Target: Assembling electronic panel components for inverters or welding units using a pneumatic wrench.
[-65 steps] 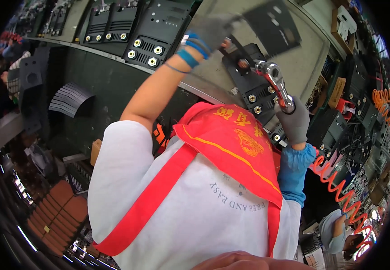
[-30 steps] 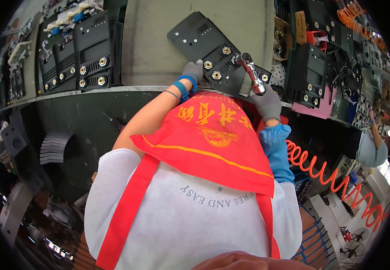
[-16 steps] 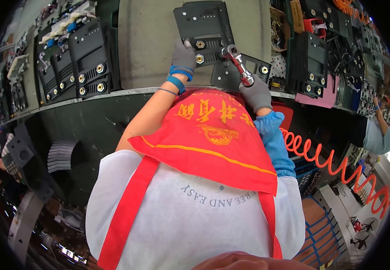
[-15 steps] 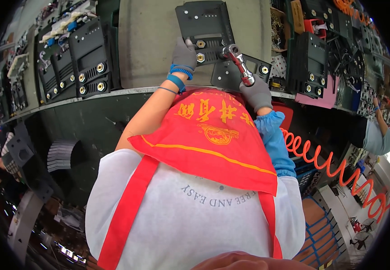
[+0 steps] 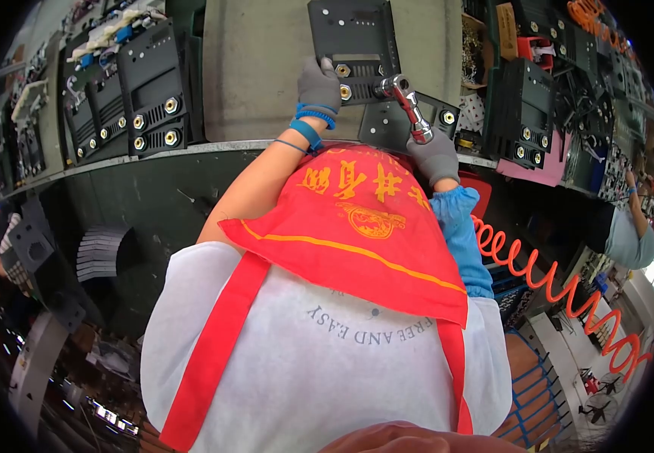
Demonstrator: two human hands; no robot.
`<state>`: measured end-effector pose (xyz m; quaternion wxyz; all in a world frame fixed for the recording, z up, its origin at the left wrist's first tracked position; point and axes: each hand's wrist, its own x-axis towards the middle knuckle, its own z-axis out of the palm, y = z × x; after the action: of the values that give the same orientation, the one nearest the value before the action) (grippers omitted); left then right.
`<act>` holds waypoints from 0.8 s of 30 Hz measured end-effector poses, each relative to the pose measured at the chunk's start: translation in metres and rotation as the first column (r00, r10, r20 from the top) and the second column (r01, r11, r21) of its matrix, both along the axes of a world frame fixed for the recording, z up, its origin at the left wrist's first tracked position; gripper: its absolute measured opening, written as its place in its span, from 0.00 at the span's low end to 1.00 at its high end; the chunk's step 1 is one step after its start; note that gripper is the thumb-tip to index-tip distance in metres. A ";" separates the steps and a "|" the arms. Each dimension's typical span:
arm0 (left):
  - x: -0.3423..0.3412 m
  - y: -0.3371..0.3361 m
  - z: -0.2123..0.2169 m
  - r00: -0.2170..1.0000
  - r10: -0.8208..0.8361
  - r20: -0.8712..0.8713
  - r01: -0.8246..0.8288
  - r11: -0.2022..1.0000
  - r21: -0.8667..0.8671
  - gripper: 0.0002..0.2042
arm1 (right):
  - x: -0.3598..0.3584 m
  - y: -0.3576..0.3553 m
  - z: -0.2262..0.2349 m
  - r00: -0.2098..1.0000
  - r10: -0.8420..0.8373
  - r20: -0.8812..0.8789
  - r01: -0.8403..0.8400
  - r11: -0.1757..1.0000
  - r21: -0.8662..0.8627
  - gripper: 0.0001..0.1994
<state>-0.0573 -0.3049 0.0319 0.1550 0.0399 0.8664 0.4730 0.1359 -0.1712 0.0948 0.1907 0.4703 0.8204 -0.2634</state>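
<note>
Over the grey bench (image 5: pixel 259 83), a black plate (image 5: pixel 353 36) was at top centre of the frame, its left edge pinched by the gloved left hand (image 5: pixel 318 87), while the gloved right hand (image 5: pixel 434 156) clasped a chrome ratchet (image 5: pixel 412 110) at the plate's lower right, near brass nuts (image 5: pixel 345 92).

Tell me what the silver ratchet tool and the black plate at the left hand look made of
The silver ratchet tool looks like chromed steel: mirror-bright, sharp highlights. The black plate seems coated sheet metal, perhaps steel, judging by its thin, punched, matte surface.
</note>
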 end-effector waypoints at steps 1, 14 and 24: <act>-0.001 0.000 0.000 1.000 0.009 -0.014 -0.009 1.000 0.010 0.14 | 0.000 -0.001 0.000 1.000 0.001 0.001 -0.001 1.000 0.000 0.18; -0.040 -0.009 -0.008 0.980 -0.171 0.106 0.168 0.985 0.029 0.16 | -0.044 -0.036 0.031 0.964 0.166 -0.208 -0.194 0.974 -0.121 0.18; -0.031 -0.010 -0.003 0.992 -0.123 0.042 0.119 0.989 0.084 0.15 | -0.044 -0.027 0.019 0.956 0.147 -0.254 -0.194 0.967 -0.168 0.18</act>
<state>-0.0882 -0.3150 0.0292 0.2022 0.0875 0.8384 0.4986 0.0920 -0.1979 0.1138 0.1568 0.3419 0.8460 -0.3780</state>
